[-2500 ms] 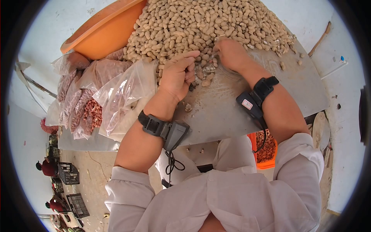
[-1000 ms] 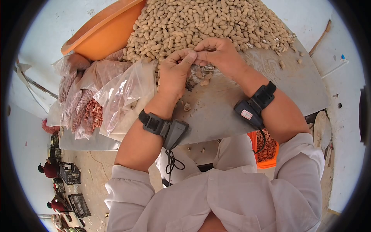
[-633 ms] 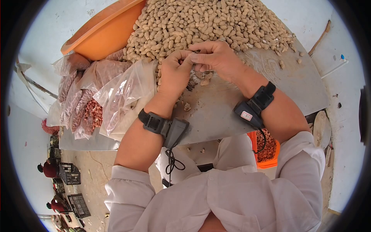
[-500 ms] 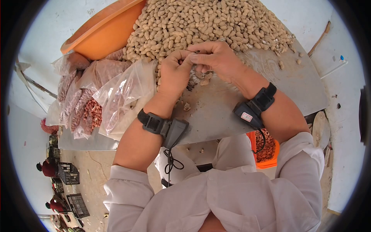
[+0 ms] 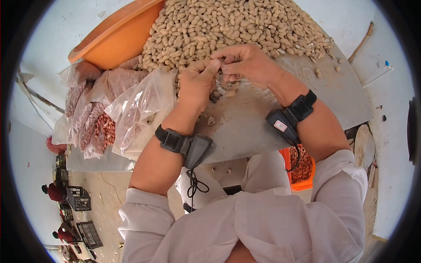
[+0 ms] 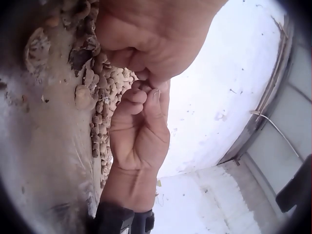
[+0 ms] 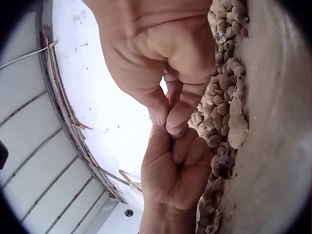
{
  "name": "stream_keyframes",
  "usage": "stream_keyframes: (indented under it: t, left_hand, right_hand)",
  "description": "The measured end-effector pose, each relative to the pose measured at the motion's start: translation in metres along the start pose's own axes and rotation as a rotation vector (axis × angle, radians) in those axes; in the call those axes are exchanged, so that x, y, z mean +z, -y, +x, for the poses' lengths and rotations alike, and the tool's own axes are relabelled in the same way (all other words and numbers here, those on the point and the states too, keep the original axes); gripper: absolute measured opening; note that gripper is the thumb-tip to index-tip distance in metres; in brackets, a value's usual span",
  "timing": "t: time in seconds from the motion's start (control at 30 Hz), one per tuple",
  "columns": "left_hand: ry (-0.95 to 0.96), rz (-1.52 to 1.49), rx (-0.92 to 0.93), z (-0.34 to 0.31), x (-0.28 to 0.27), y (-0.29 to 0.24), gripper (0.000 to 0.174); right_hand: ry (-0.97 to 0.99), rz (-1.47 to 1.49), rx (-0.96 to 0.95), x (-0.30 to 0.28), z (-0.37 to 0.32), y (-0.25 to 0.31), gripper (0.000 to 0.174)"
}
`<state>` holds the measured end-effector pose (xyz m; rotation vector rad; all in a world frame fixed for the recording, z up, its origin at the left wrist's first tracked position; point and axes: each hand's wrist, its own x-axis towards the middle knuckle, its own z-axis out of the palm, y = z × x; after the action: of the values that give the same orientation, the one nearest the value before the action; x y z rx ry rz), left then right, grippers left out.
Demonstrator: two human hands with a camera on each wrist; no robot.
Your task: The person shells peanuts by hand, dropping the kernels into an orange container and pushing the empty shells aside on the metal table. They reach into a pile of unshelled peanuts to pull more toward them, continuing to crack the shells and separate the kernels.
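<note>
The peanut pile point(image 5: 228, 22) fills the far half of the metal table point(image 5: 263, 127), unshelled pods heaped up to the top of my head view. Both hands meet just over its near edge. The left hand point(image 5: 197, 85) is curled, thumb laid against the bent forefinger. The right hand point(image 5: 247, 63) comes in from the other side, its thumb and first 2 fingers pressed together against the left thumb tip. From the wrist views I see the fingertips point(image 7: 168, 124) of both hands closed tight on 1 spot, but the fingers cover that spot, so I cannot tell what they pinch.

Right under the hands lie broken shell bits point(image 5: 230, 93), loose on the bare metal, with 1 more scrap point(image 5: 211, 121) nearer the table's front edge.

Left of the left hand, clear plastic bags point(image 5: 136, 105) are stacked against the pile. At least 1 bag point(image 5: 103, 129) shows reddish kernels. An orange basin point(image 5: 118, 37) leans behind them, touching the pile.

A black camera is strapped to each wrist, the left one point(image 5: 195, 149) and the right one point(image 5: 280, 125). Below the table edge, by the right elbow, sits an orange crate point(image 5: 302, 168) of kernels.
</note>
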<state>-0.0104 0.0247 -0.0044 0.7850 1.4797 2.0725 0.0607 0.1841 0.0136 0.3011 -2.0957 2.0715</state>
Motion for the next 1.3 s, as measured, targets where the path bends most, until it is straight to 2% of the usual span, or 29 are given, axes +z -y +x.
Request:
stream_keyframes:
  t: [0.1, 0.2, 0.33, 0.4, 0.6, 0.8, 0.93, 1.1, 1.3]
  left_hand:
    - [-0.047, 0.174, 0.035, -0.001, 0.006, 0.0, 0.018]
    - [-0.091, 0.208, 0.105, -0.008, 0.016, -0.004, 0.016]
    - [-0.086, 0.155, 0.087, -0.007, 0.016, -0.003, 0.014]
    - [-0.051, 0.032, 0.06, -0.003, 0.01, 0.002, 0.014]
    - [0.083, -0.193, 0.14, -0.001, 0.011, 0.003, 0.013]
    - [0.02, -0.289, 0.11, -0.003, 0.013, 0.0, 0.013]
    - [0.034, -0.186, 0.107, 0.001, 0.007, 0.004, 0.017]
    - [0.025, -0.067, 0.142, 0.003, 0.006, 0.007, 0.019]
    - [0.008, -0.092, 0.104, 0.005, 0.009, 0.01, 0.022]
  right_hand:
    - [-0.043, -0.102, -0.043, 0.003, -0.001, 0.005, 0.023]
    - [-0.067, -0.208, -0.081, 0.01, -0.002, 0.006, 0.021]
    - [-0.129, -0.303, -0.12, 0.018, -0.003, 0.006, 0.019]
    - [-0.073, -0.226, -0.138, 0.017, -0.004, 0.007, 0.019]
    - [-0.015, -0.109, -0.183, 0.012, -0.002, 0.005, 0.018]
    - [-0.073, 0.045, -0.127, 0.014, 0.0, -0.001, 0.021]
    - [-0.145, 0.119, -0.099, 0.021, -0.002, 0.0, 0.021]
    - [-0.149, 0.068, -0.162, 0.017, 0.002, -0.009, 0.02]
    - [-0.209, 0.047, -0.146, 0.016, 0.004, -0.012, 0.016]
